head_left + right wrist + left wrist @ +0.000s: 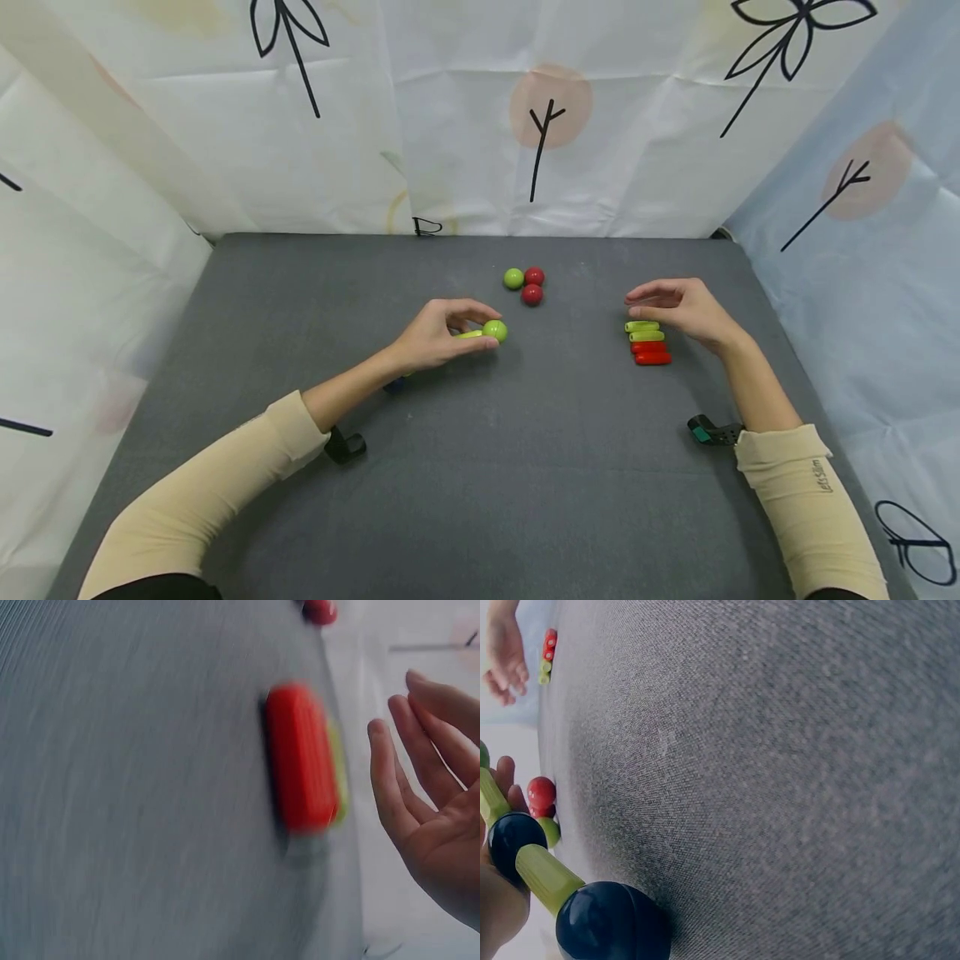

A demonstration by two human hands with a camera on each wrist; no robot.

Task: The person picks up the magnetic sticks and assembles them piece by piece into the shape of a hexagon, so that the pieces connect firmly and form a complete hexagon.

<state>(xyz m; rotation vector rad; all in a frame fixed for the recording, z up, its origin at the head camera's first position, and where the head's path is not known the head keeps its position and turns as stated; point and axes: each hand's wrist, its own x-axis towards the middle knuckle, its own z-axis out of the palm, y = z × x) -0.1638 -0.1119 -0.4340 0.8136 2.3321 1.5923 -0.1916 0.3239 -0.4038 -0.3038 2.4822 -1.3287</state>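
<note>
My left hand [438,337] grips a chain of toy balls and ribbed sticks, its thumb and fingers around the end with a light green ball [494,331]. In the left wrist view, the chain continues through a dark blue ball [514,841] and a yellow-green stick [549,877] to another dark blue ball [607,922] near the tabletop. My right hand [686,312], holding nothing, hovers with loosely bent fingers by a row of yellow-green sticks [643,337] and red sticks [652,358]. In the right wrist view, a red stick [300,757] lies below that hand.
Two red balls [532,294] and a green ball [513,278] sit together toward the back of the grey table [487,483]. Patterned white cloth [465,117] hangs behind and along both sides. A dark wrist camera [345,446] sits at each forearm.
</note>
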